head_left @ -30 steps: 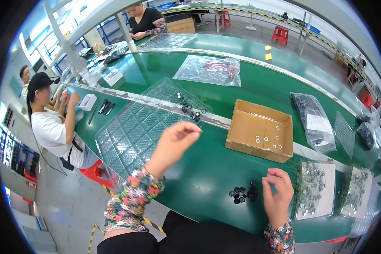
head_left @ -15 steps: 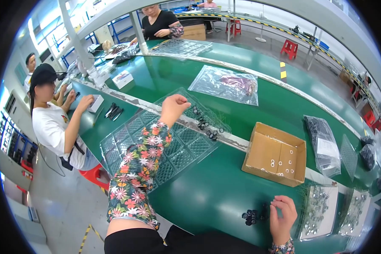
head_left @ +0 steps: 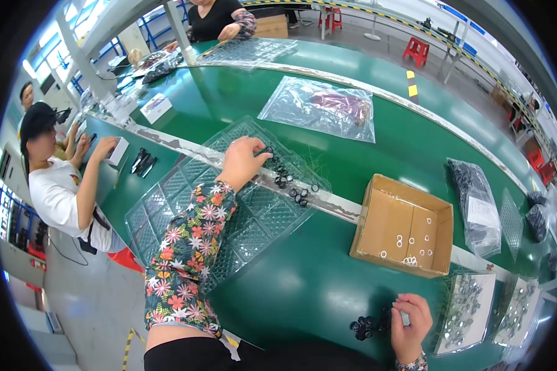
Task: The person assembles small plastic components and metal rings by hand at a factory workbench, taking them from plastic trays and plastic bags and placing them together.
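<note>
My left hand (head_left: 244,162), in a floral sleeve, reaches over a clear plastic tray (head_left: 213,216) with a grid of compartments. Its thumb and forefinger pinch at a small black ring (head_left: 269,150), at the upper end of a loose row of black rings (head_left: 283,176) on the tray's far right part. Close to the table's near edge is my right hand (head_left: 412,323), thumb and fingers curled together; what they hold, if anything, cannot be made out. Just left of it lies a small pile of black round parts (head_left: 362,328).
An open cardboard box (head_left: 387,226) holds several white rings. Clear bags of small parts (head_left: 464,312) lie at the right, a grey plastic bag (head_left: 474,207) behind them. Beyond the tray is a flat clear bag (head_left: 320,110). A co-worker in white (head_left: 65,191) sits at left.
My left fingertips have come down to the black ring at the row's upper end. My right hand's fingers have curled closer together. The whole view has shifted slightly.
</note>
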A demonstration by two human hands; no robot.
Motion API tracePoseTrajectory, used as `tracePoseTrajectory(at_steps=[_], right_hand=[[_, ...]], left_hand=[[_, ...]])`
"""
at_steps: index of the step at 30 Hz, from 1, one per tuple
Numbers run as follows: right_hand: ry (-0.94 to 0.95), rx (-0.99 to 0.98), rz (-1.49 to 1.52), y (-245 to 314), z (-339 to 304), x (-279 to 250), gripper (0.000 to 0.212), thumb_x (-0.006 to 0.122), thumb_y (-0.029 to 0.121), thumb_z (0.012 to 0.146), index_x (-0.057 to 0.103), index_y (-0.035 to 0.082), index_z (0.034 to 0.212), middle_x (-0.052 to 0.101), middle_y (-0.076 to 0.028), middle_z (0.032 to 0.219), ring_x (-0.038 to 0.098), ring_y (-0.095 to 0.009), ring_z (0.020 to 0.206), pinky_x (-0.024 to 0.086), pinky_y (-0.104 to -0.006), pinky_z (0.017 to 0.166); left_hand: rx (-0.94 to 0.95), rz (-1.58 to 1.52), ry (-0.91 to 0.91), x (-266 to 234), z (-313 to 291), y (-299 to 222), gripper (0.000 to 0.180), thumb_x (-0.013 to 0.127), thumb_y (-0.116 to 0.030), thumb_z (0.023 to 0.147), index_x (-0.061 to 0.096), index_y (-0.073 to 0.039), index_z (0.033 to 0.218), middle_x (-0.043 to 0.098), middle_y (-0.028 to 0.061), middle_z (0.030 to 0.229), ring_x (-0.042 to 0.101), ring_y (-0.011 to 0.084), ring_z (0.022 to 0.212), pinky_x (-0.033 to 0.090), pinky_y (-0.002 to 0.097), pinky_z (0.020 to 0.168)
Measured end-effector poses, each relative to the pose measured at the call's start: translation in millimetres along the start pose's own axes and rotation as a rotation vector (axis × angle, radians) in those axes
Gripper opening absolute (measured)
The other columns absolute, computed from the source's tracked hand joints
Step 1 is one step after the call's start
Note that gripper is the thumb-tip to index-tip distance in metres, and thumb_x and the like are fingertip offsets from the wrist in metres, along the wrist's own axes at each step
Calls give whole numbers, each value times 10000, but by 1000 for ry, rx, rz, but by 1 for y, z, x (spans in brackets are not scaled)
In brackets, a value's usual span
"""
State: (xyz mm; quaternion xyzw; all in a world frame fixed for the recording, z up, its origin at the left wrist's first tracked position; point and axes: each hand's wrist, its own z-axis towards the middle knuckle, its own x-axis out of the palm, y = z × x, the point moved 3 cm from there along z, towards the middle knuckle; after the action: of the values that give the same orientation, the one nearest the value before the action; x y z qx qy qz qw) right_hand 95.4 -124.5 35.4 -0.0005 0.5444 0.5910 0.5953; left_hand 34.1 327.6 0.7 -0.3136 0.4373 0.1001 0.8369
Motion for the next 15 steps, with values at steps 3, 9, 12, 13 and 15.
tracePoseTrajectory(at_steps=[3, 9, 12, 13, 15], right_hand=[[11, 7, 3, -1, 1, 0, 154, 628, -80, 676, 596, 2, 803, 596, -147, 891, 598, -274, 814, 488, -337, 730], [27, 19, 48, -4, 1, -2, 156, 631, -83, 681, 590, 2, 805, 593, -148, 898, 598, -273, 815, 490, -336, 730], [23, 2, 37, -5, 0, -4, 162, 647, -74, 677, 599, 7, 809, 601, -143, 904, 605, -272, 798, 497, -329, 704], [22, -14, 28, -5, -1, -4, 170, 662, -65, 672, 609, 13, 814, 609, -138, 912, 612, -270, 782, 503, -323, 679], [29, 1, 43, -1, -1, -5, 160, 646, -72, 677, 601, 7, 810, 600, -143, 904, 606, -272, 795, 498, -329, 700]], left_hand=[[4, -66, 28, -5, 0, 0, 158, 712, -153, 699, 639, -50, 794, 597, 99, 771, 587, 289, 788, 469, 388, 707], [96, -26, 99, -27, -9, -42, 104, 647, -114, 714, 645, -51, 797, 595, 112, 785, 585, 308, 799, 467, 397, 720], [71, -8, 362, -20, -19, -53, 130, 636, -166, 726, 658, -61, 800, 592, 127, 802, 586, 305, 829, 470, 395, 735], [76, 40, 364, -18, -21, -52, 153, 643, -185, 722, 662, -60, 808, 596, 130, 794, 588, 304, 825, 472, 395, 741], [82, 90, 366, -15, -23, -50, 176, 649, -204, 718, 666, -59, 816, 600, 133, 786, 590, 304, 822, 474, 396, 746]])
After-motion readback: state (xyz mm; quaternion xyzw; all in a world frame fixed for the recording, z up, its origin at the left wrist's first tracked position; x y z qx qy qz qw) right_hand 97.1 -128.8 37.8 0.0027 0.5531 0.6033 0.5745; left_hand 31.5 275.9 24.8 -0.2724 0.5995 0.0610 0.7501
